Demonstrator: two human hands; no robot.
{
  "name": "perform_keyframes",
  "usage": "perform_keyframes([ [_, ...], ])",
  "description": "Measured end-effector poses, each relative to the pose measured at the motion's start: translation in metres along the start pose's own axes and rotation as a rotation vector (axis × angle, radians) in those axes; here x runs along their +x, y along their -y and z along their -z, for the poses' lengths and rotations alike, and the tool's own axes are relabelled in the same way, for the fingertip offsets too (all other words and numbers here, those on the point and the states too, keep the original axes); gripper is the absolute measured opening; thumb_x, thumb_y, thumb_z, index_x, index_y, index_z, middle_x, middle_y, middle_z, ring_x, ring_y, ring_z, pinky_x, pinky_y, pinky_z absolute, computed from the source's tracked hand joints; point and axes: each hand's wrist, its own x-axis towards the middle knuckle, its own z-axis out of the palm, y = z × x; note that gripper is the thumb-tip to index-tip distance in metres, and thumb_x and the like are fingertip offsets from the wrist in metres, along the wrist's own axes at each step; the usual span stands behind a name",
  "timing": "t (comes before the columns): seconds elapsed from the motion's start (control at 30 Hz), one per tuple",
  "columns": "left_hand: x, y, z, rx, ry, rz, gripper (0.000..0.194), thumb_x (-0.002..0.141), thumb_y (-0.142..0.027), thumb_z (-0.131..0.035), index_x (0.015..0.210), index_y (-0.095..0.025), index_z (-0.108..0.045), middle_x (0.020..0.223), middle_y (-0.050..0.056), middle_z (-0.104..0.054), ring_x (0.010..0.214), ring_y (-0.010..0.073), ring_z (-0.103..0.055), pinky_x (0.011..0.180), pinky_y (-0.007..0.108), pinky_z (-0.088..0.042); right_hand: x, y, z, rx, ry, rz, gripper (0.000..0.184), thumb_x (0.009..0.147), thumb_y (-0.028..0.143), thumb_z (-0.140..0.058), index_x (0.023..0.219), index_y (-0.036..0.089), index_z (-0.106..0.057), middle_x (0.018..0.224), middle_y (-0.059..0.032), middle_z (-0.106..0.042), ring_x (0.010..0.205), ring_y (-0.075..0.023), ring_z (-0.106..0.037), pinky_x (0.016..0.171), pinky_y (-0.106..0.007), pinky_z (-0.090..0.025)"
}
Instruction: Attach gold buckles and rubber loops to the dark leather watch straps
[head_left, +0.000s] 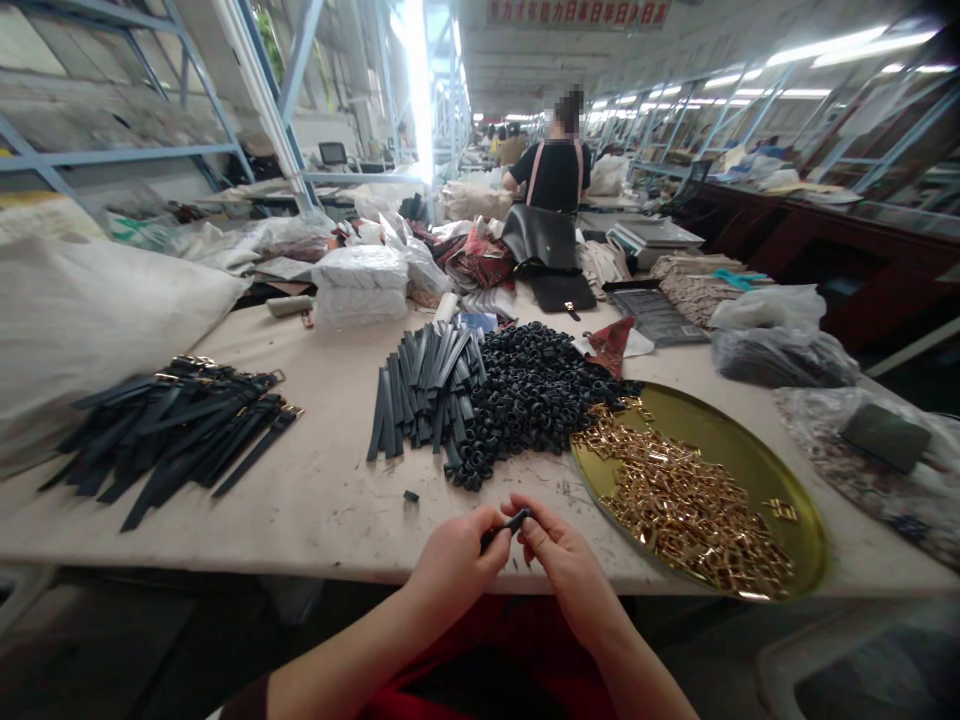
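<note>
My left hand [456, 560] and my right hand [559, 555] meet at the near table edge, both pinched on a short black strap [507, 525] held between their fingertips. Just beyond lies a heap of small black loops [529, 395] and a bundle of loose black straps [424, 385]. A round gold tray [757, 450] with several gold buckles [675, 500] sits right of my right hand. A pile of black straps with buckles fitted [176, 430] lies far left. One stray black loop [411, 496] rests on the table near my left hand.
A big white sack [90, 310] fills the left side. Wrapped white bundles [360, 285], bags and leather pieces crowd the far table. Plastic bags [780, 355] lie at the right. A person in black [555, 175] works at the far end, back turned.
</note>
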Motion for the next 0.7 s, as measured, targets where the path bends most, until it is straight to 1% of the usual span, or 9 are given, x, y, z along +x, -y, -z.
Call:
perform_keyframes([
  [0.1,0.0,-0.003,0.002,-0.126,0.111,0.059,0.026,0.081,-0.036,-0.04,0.075,-0.017,-0.057,0.052,-0.005,-0.048,0.049,0.0097,-0.042,0.049,0.02,-0.028,-0.003,-0.004,0.005,-0.011,0.038,0.025,0.044,0.07,0.043,-0.06,0.107,0.02,-0.06,0.094,-0.0058,-0.067,0.057,-0.0094,-0.046,0.059,-0.027,-0.042],
  [0.17,0.001,-0.004,0.002,-0.076,0.11,0.043,0.024,0.08,-0.032,-0.041,0.073,-0.018,-0.058,0.052,-0.005,-0.047,0.049,0.0097,-0.041,0.049,0.021,-0.027,-0.004,-0.01,0.007,-0.082,0.036,0.072,0.042,0.071,0.042,-0.059,0.106,0.02,-0.061,0.095,-0.006,-0.067,0.062,-0.012,-0.05,0.063,-0.029,-0.043],
  [0.27,0.002,-0.005,0.001,0.012,0.067,-0.019,0.019,0.078,-0.026,-0.043,0.072,-0.018,-0.059,0.058,-0.004,-0.052,0.053,0.0102,-0.042,0.052,0.022,-0.026,-0.005,-0.017,0.007,-0.211,0.002,0.152,0.037,0.07,0.041,-0.06,0.102,0.022,-0.063,0.096,-0.0061,-0.067,0.078,-0.018,-0.056,0.074,-0.034,-0.042],
  [0.33,0.003,-0.004,0.0,-0.033,0.088,-0.002,0.02,0.08,-0.029,-0.042,0.073,-0.018,-0.058,0.057,-0.004,-0.051,0.052,0.0104,-0.043,0.051,0.022,-0.027,-0.005,-0.017,0.007,-0.196,-0.008,0.146,0.039,0.07,0.043,-0.06,0.102,0.021,-0.062,0.09,-0.0057,-0.067,0.073,-0.0172,-0.056,0.071,-0.033,-0.043],
  [0.4,0.002,-0.004,-0.001,-0.091,0.118,0.029,0.026,0.082,-0.034,-0.039,0.072,-0.017,-0.057,0.054,-0.004,-0.049,0.052,0.0107,-0.044,0.05,0.021,-0.028,-0.006,-0.014,0.008,-0.13,-0.032,0.114,0.038,0.07,0.046,-0.059,0.096,0.019,-0.062,0.076,-0.0035,-0.065,0.061,-0.014,-0.051,0.061,-0.029,-0.042],
  [0.47,-0.001,-0.004,0.0,-0.139,0.136,0.016,0.024,0.081,-0.033,-0.041,0.079,-0.016,-0.057,0.06,-0.003,-0.053,0.058,0.0115,-0.047,0.055,0.021,-0.033,-0.007,-0.011,0.009,-0.092,-0.063,0.091,0.034,0.069,0.047,-0.059,0.085,0.017,-0.062,0.064,-0.0001,-0.058,0.057,-0.0119,-0.047,0.056,-0.026,-0.039],
  [0.53,-0.005,-0.005,0.002,-0.197,0.163,-0.034,0.02,0.08,-0.026,-0.043,0.091,-0.016,-0.055,0.076,0.0,-0.059,0.07,0.0127,-0.051,0.064,0.021,-0.037,-0.009,-0.011,0.009,-0.069,-0.07,0.053,0.031,0.07,0.046,-0.06,0.078,0.016,-0.06,0.058,0.0026,-0.051,0.056,-0.0103,-0.043,0.056,-0.024,-0.036],
  [0.6,-0.008,-0.005,0.003,-0.26,0.184,-0.049,0.026,0.079,-0.021,-0.042,0.103,-0.016,-0.05,0.088,0.003,-0.06,0.078,0.0134,-0.052,0.07,0.023,-0.039,-0.011,-0.014,0.007,-0.027,-0.04,0.003,0.03,0.072,0.046,-0.058,0.076,0.016,-0.059,0.056,0.0042,-0.047,0.054,-0.009,-0.04,0.055,-0.023,-0.033],
  [0.7,-0.009,-0.002,0.004,-0.282,0.172,-0.001,0.031,0.08,-0.019,-0.039,0.11,-0.014,-0.042,0.084,0.004,-0.059,0.075,0.0136,-0.053,0.07,0.025,-0.04,-0.015,-0.017,0.001,0.004,0.008,-0.013,0.03,0.072,0.046,-0.058,0.071,0.017,-0.055,0.057,0.0044,-0.047,0.055,-0.0087,-0.039,0.055,-0.022,-0.032],
])
